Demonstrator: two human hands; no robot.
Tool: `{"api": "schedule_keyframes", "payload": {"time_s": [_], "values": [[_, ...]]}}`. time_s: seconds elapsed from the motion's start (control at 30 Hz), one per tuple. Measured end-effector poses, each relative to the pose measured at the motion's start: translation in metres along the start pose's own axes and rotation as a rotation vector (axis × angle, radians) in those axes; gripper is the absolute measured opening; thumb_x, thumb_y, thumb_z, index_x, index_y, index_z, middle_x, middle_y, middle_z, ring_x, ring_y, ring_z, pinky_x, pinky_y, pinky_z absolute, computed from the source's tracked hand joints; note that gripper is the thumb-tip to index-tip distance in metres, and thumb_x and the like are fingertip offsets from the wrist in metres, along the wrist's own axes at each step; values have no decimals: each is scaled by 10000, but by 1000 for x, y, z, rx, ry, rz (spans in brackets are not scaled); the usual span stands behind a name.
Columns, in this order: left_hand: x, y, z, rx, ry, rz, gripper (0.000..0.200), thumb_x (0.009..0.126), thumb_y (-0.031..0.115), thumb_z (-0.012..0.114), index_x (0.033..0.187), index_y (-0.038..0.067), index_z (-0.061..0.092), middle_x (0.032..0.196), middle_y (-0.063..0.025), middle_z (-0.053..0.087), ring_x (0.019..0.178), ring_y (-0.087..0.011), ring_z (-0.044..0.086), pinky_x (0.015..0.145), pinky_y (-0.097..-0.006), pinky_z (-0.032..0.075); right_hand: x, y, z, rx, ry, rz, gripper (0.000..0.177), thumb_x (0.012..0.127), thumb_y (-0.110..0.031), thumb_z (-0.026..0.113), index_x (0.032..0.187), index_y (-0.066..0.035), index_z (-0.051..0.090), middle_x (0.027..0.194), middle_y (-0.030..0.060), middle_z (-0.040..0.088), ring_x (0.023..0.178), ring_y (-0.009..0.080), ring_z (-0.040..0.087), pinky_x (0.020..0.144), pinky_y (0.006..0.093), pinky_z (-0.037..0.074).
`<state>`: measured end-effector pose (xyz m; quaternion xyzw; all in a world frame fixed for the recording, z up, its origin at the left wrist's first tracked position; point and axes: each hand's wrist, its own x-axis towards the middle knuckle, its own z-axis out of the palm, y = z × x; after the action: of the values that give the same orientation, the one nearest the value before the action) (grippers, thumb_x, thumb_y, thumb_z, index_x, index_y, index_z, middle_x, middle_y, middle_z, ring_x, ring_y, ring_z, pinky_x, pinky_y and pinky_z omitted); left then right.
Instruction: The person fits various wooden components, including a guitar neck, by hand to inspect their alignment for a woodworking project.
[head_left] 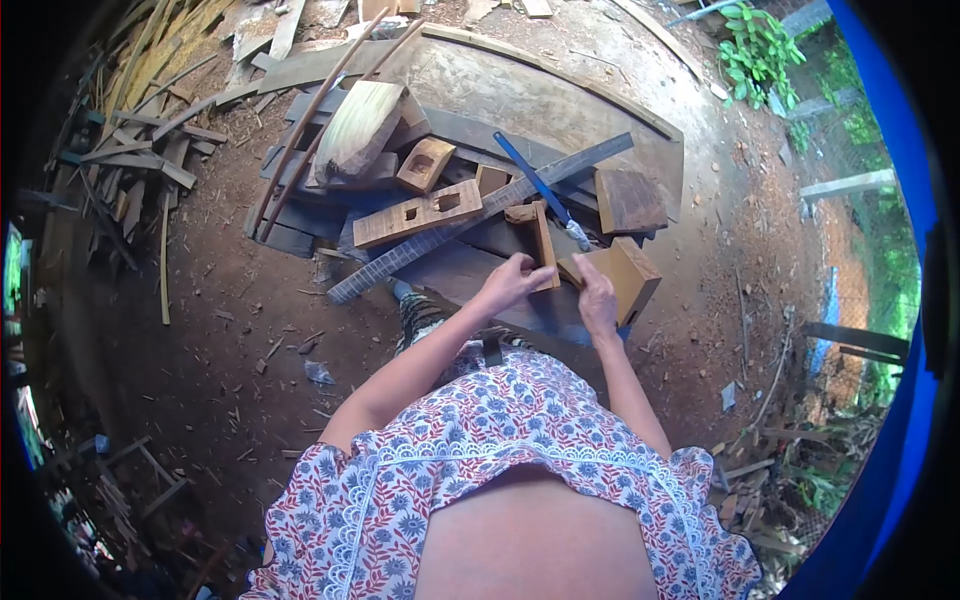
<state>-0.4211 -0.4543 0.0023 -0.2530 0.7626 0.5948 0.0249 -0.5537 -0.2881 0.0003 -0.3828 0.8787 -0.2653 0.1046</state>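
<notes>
My left hand [515, 284] is closed, with thumb and fingers at the near end of a narrow wooden piece [545, 245]. My right hand [598, 300] lies against the left side of a wooden block [632, 276], its forefinger stretched forward and the other fingers partly hidden. Between and beyond the hands rests a blue-handled tool [535, 178], its far end dull and whitish. A long dark bar with pale marks [410, 252] runs diagonally across the bench. Beside it is a wooden block with two square holes [420, 213].
Farther left are a holed wooden block [425, 163] and a large pale block [360, 125]. Another block [630, 200] sits at the right. Two thin brown rods [318, 120] cross the left side. Scrap wood [150, 150] is heaped on the dirt floor [220, 300].
</notes>
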Motion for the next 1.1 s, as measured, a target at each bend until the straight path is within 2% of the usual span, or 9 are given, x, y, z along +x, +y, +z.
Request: {"api": "schedule_keyframes", "payload": {"time_s": [0.1,0.23,0.4,0.53,0.6,0.67,0.73,0.9,1.1], "values": [[45,-14,15,-202,306,-214,703,835,558,603,1141,-73,542,1072,-271,614,1000,-334,610,839,-396,481,-20,-14,22,39,-72,-181,564,765,55,474,1308,-94,501,1335,121,515,1259,294,465,1063,455,320],[53,-20,4,-626,249,-275,397,923,319,572,1093,-40,571,972,-137,643,859,-188,607,767,-347,494,-18,-40,34,156,-32,-229,533,740,57,485,1255,-77,513,1305,133,534,1244,299,477,1055,452,341],[32,-24,-29,-769,127,-280,380,916,208,539,1234,7,484,1121,-125,592,981,-219,612,844,-367,517,-9,-49,44,168,13,-249,550,761,59,493,1294,-77,472,1273,150,549,1207,296,510,1004,428,406],[9,2,-63,-933,138,-314,347,869,162,563,1172,0,514,1055,-97,604,947,-177,606,814,-329,508,12,-75,22,289,-76,246,608,789,83,505,1363,-102,429,1274,148,552,1147,312,549,951,405,454],[5,4,-85,-965,132,-272,374,858,163,564,1191,5,497,1064,-86,594,961,-174,604,836,-332,509,33,-95,14,269,188,24,580,812,79,494,1348,-140,460,1302,140,535,1165,312,536,949,397,458],[0,8,-113,-958,45,-175,380,852,149,563,1194,0,488,1092,-90,582,980,-173,598,851,-322,505,58,-125,17,293,197,-70,568,823,60,479,1334,-189,490,1325,115,524,1182,300,531,969,410,447],[-2,16,-142,-973,54,-152,405,850,129,561,1220,-2,466,1119,-98,575,998,-182,594,870,-336,502,88,-148,28,31,26,-552,561,828,42,454,1317,-227,517,1345,95,513,1194,292,529,982,425,438],[-1,-1,-218,-1048,121,-131,414,834,60,546,1231,-13,450,1159,-108,561,1032,-199,584,919,-346,485,148,-156,61,-71,9,-412,537,816,11,481,1283,-241,556,1292,74,562,1161,343,542,972,434,443],[3,-33,-258,-1190,152,-90,406,821,51,516,1210,-44,449,1150,-124,565,1047,-207,579,929,-357,474,156,-202,80,-194,-37,-528,536,810,37,470,1274,-217,563,1298,96,555,1169,335,539,989,424,430]]}}
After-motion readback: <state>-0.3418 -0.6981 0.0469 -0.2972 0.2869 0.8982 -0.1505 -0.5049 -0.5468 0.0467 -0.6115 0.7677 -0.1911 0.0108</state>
